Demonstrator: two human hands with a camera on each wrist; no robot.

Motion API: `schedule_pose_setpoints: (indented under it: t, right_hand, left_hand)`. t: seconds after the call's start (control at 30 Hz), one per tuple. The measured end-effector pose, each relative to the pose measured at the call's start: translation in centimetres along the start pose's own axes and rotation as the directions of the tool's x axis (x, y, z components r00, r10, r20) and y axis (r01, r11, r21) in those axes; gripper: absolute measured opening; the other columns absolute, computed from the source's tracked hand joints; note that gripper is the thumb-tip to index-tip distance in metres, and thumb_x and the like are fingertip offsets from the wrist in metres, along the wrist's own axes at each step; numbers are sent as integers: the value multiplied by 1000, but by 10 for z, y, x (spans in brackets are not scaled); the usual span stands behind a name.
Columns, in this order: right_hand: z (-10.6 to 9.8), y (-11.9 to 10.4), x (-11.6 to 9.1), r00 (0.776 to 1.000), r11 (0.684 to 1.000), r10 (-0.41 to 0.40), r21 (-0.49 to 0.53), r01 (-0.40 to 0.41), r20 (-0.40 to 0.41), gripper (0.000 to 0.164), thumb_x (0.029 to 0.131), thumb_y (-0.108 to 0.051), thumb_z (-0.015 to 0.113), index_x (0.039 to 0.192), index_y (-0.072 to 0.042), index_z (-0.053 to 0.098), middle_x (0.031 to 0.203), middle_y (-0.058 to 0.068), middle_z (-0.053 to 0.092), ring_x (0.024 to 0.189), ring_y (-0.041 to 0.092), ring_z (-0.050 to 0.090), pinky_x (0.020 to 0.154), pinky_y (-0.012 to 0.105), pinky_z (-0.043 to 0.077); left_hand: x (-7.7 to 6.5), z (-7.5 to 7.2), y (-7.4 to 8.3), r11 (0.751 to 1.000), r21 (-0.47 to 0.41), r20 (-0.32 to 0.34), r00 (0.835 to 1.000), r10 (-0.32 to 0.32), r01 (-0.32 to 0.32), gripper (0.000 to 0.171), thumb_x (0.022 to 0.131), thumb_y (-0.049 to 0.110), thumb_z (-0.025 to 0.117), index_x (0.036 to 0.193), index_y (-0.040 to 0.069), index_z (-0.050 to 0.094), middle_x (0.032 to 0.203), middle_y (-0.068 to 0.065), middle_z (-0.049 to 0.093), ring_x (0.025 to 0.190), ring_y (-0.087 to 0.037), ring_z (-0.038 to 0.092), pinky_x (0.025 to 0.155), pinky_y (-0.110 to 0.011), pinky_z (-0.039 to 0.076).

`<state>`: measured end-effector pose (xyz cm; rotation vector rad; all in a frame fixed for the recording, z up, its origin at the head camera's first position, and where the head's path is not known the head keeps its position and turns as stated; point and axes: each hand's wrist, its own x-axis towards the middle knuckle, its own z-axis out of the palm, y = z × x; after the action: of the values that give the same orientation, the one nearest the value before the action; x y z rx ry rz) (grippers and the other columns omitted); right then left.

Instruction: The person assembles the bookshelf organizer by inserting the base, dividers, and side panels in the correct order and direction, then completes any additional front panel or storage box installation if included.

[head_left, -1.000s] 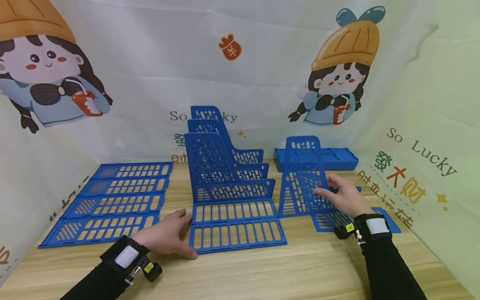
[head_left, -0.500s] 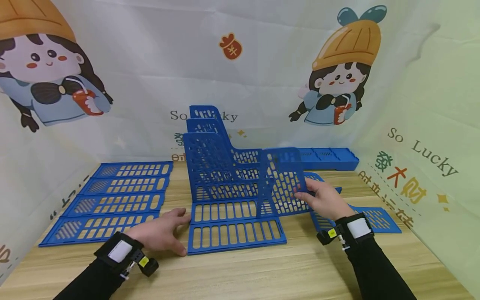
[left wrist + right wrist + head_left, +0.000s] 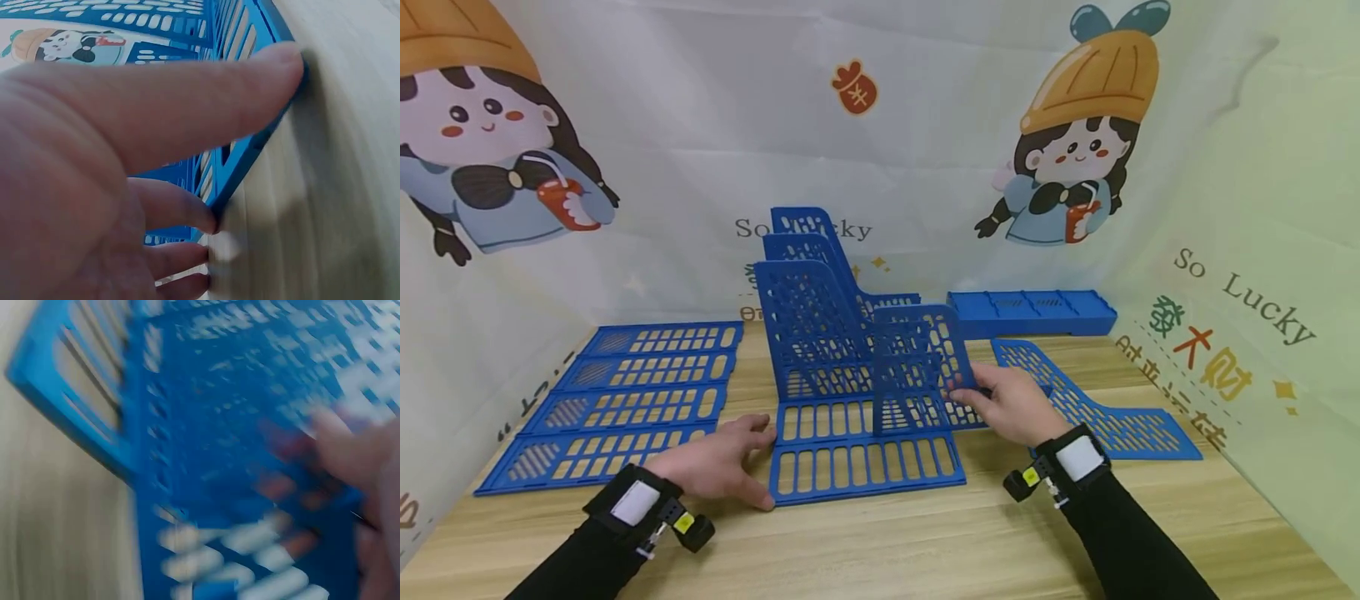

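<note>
Two hands work here: the right hand (image 3: 1011, 406) pinches a blue panel (image 3: 913, 362), upright over the blue base (image 3: 868, 487), while the left hand (image 3: 718, 462), fingers spread, rests against the base's left edge. Perforated, the panel looks light and stiff, probably best gripped by its smooth border

Right wall cloth (image 3: 1247, 183): I read "So Lucky", with "發大财" below; the smaller line beneath is unclear to me. Far wall cloth (image 3: 700, 150): "So Lucky", partly hidden by blue racks (image 3: 805, 321); printed red pouch (image 3: 855, 87) bears a ¥-like sign. Left wall cloth (image 3: 445, 333): character fragments, illegible.
</note>
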<state>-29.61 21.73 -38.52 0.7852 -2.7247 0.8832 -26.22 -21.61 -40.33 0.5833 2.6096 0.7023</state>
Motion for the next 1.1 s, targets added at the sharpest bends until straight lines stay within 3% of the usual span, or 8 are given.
schedule_pose_setpoints:
  t: [0.1, 0.17, 0.27, 0.37, 0.47, 0.63, 0.77, 1.1]
  right_hand:
    - [10, -9, 5, 999, 999, -31, -13, 31, 8, 12, 110, -20, 68, 117, -15, 77, 113, 4, 85, 72, 5, 60, 61, 24, 40]
    - [7, -10, 4, 997, 1000, -3, -17, 4, 74, 15, 111, -24, 67, 121, -16, 75, 117, 4, 83, 75, 9, 63, 64, 28, 45]
    - [-14, 3, -3, 980, 995, 84, -65, -73, 179, 28, 111, -29, 67, 134, -14, 73, 131, 9, 79, 101, 22, 75, 82, 40, 61]
    - [-42, 27, -17, 957, 980, 183, -113, -161, 223, 33, 108, -26, 71, 136, -8, 73, 131, 14, 77, 115, 31, 75, 93, 51, 62]
    - [-62, 49, -30, 937, 964, 267, -83, -254, 227, 25, 106, -19, 72, 126, -5, 77, 118, 12, 80, 108, 27, 74, 90, 49, 62]
    - [-70, 67, -34, 944, 968, 251, -39, -249, 216, 15, 107, -18, 70, 113, -11, 83, 109, 4, 81, 101, 18, 72, 87, 43, 60]
    - [-68, 67, -31, 952, 972, 235, -31, -234, 194, 15, 107, -15, 70, 108, -13, 85, 110, 5, 82, 99, 18, 73, 84, 40, 58]
    - [-62, 57, -28, 945, 959, 283, -47, -279, 164, 17, 106, -9, 70, 108, -7, 86, 100, 9, 84, 94, 22, 75, 79, 36, 58]
  left_hand:
    - [-1, 0, -1, 1000, -15, -2, 1000, -20, 20, 105, 84, 36, 96, 165, -5, 42, 179, -32, 21, 163, -62, 17, 124, -82, 26]
    - [-1, 2, -1, 1000, -8, -4, 1000, -27, 27, 107, 84, 37, 96, 166, -5, 41, 178, -32, 22, 163, -62, 18, 124, -82, 27]
    - [0, 3, 0, 1000, 16, -14, 1000, -20, 21, 111, 82, 38, 96, 166, -7, 39, 177, -33, 24, 162, -61, 21, 125, -81, 28]
    - [0, 2, 2, 999, 34, -21, 1000, -23, 24, 114, 81, 39, 96, 168, -5, 36, 177, -33, 25, 162, -61, 23, 124, -80, 30]
    - [0, 0, 1, 999, 17, -6, 999, -35, 35, 114, 82, 37, 96, 170, -2, 34, 179, -31, 23, 163, -60, 21, 124, -81, 30]
    - [0, -3, -3, 999, -11, 4, 1000, -30, 30, 112, 83, 32, 97, 170, 0, 34, 179, -32, 20, 163, -62, 19, 123, -82, 30]
    - [0, -3, -5, 999, -1, -19, 999, -50, 50, 112, 82, 34, 98, 169, -1, 37, 178, -35, 19, 162, -63, 17, 122, -82, 31]
    - [3, -3, -5, 997, 35, -60, 996, -61, 63, 108, 76, 36, 102, 164, 3, 49, 176, -33, 27, 161, -63, 22, 121, -84, 31]
